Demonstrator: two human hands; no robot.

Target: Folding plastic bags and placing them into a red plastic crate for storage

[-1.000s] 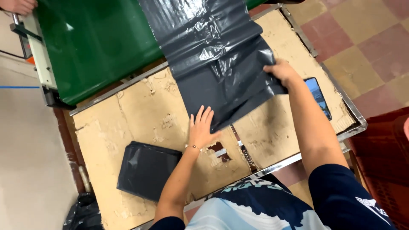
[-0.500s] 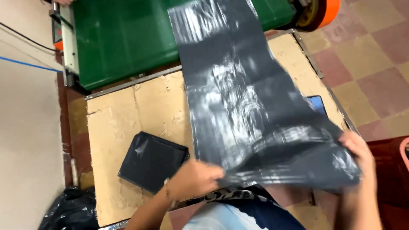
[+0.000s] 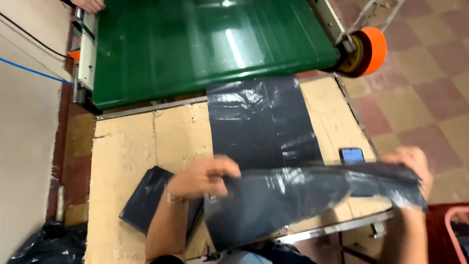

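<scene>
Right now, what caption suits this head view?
Both hands, left and right, lift a black plastic bag over a cardboard-topped table.

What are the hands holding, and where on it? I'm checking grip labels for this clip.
Both hold the dark plastic bag by its near folded edge: the left hand pinches the left end, the right hand grips the right end, lifting it off the cardboard-covered table.

Both hands (image 3: 202, 177) (image 3: 410, 166) raised, fingers pinched.

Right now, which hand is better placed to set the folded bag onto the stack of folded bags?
Left, probably. The left hand grips the black plastic bag right beside the folded stack; the right hand holds the far end, near the phone.
</scene>
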